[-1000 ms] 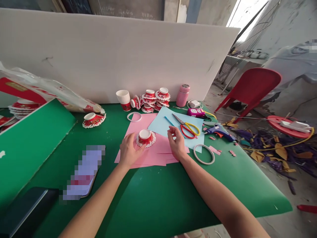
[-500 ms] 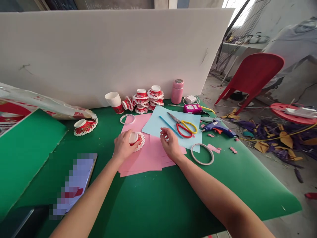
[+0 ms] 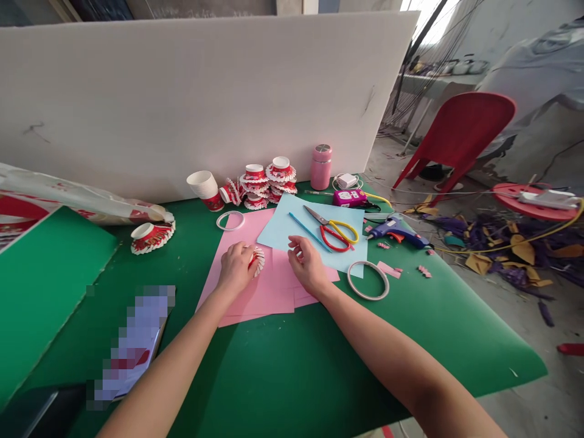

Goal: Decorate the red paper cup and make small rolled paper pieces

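Left hand (image 3: 235,267) is wrapped around a fringed red-and-white paper cup (image 3: 257,260), tipped on its side on the pink paper sheets (image 3: 255,292); the hand covers most of the cup. Right hand (image 3: 306,265) rests on the pink sheets just beside the cup, fingers loosely curled with nothing in them, though the fingertips look like they may be pinching something small, hard to tell. Light blue sheet (image 3: 319,240) lies beyond, with scissors (image 3: 332,229) and a blue stick (image 3: 311,232) on it. Tape ring (image 3: 367,280) sits right of the right hand. Glue gun (image 3: 396,232) farther right. Stack of finished cups (image 3: 267,184) near the white board (image 3: 205,91).
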